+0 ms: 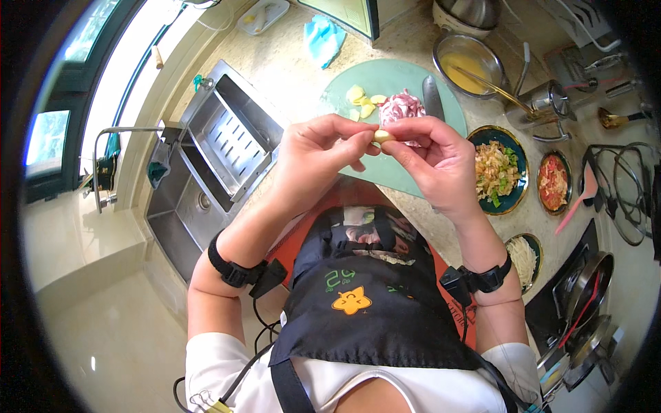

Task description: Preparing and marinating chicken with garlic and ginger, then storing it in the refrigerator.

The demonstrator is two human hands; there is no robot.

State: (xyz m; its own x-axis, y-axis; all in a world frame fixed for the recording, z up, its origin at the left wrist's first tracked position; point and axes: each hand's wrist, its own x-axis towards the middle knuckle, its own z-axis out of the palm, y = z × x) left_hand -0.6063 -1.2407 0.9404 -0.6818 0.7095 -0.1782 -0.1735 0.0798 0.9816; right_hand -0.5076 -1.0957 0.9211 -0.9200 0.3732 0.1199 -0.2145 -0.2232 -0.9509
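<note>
Above a round, pale green cutting board, my left hand and my right hand meet fingertip to fingertip. Between them they pinch a small pale-yellow piece, which looks like a garlic clove. Behind my fingers lies a heap of sliced raw meat, its near part hidden by my hands. Thin yellow slices, probably ginger, rest left of the meat. A knife lies along the meat's right side, its lower end covered by my right hand.
At left is a stainless-steel sink with a slotted drain tray. A blue cloth lies beyond the board. Rightward stand a bowl of yellow liquid with chopsticks, a plate of chopped food, a smaller red-filled dish and pans.
</note>
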